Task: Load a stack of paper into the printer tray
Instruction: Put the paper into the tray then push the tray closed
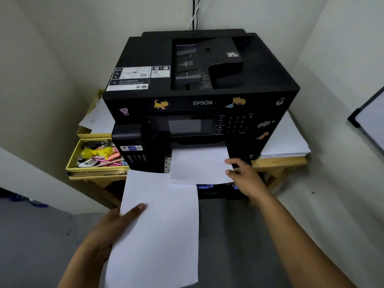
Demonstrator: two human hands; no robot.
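A black Epson printer (199, 84) stands on a wooden table, its front facing me. My left hand (116, 223) holds a stack of white paper (160, 225) at its left edge, thumb on top, in front of and below the printer. A second batch of white paper (197, 165) sticks out of the printer's front opening. My right hand (243, 175) grips that paper's right edge, thumb on top. Below it a dark tray (218, 190) juts out, mostly hidden by the sheets.
A yellow organiser (72, 163) full of pens and small items sits left of the printer, with loose sheets (97, 119) above it. More paper (288, 142) is piled on the table at the right. Walls close in on both sides; a whiteboard (372, 121) leans at the right.
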